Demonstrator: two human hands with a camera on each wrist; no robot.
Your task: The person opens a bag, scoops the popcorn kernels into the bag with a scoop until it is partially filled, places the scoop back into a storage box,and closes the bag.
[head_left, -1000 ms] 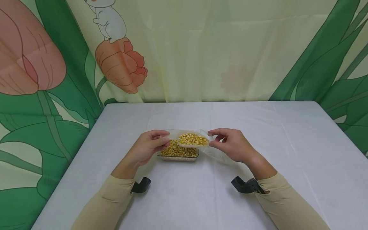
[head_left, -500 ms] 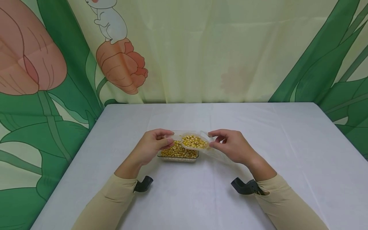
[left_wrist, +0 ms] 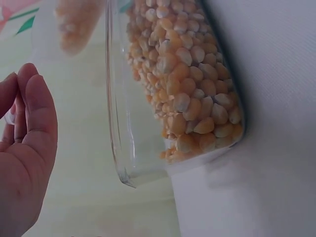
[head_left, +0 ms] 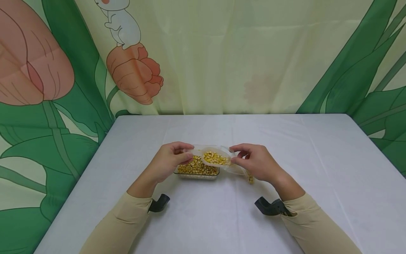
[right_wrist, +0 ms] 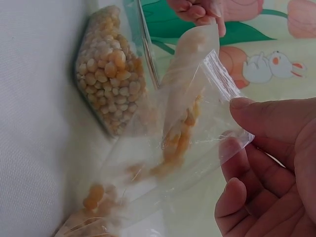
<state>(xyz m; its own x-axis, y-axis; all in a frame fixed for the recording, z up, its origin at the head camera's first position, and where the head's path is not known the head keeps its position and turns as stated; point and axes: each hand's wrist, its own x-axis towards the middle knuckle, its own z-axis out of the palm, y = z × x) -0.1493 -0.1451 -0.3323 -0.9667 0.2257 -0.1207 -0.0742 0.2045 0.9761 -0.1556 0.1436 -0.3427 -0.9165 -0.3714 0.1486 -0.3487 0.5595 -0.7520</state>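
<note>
My left hand (head_left: 168,160) pinches the handle of a translucent white scoop (right_wrist: 190,49) bearing yellow corn kernels (head_left: 215,158). The scoop tilts to the right, its front end inside the mouth of a clear plastic bag (head_left: 237,170). My right hand (head_left: 257,161) pinches the bag's edge between thumb and fingers. In the right wrist view, kernels slide off the scoop, and some loose kernels (right_wrist: 94,196) are low in the bag. Just behind and below the scoop stands a clear glass container (head_left: 197,177), partly filled with corn kernels (left_wrist: 197,94).
A white cloth covers the table (head_left: 203,218). Behind it hangs a curtain (head_left: 222,63) printed with flowers, leaves and a rabbit. A black wrist mount (head_left: 159,203) shows at the left sleeve and another mount (head_left: 269,206) at the right.
My left hand has moved slightly right, tilting the scoop farther into the bag. Fewer kernels lie on the scoop, and some now show low in the bag under my right hand, which stays nearly still.
</note>
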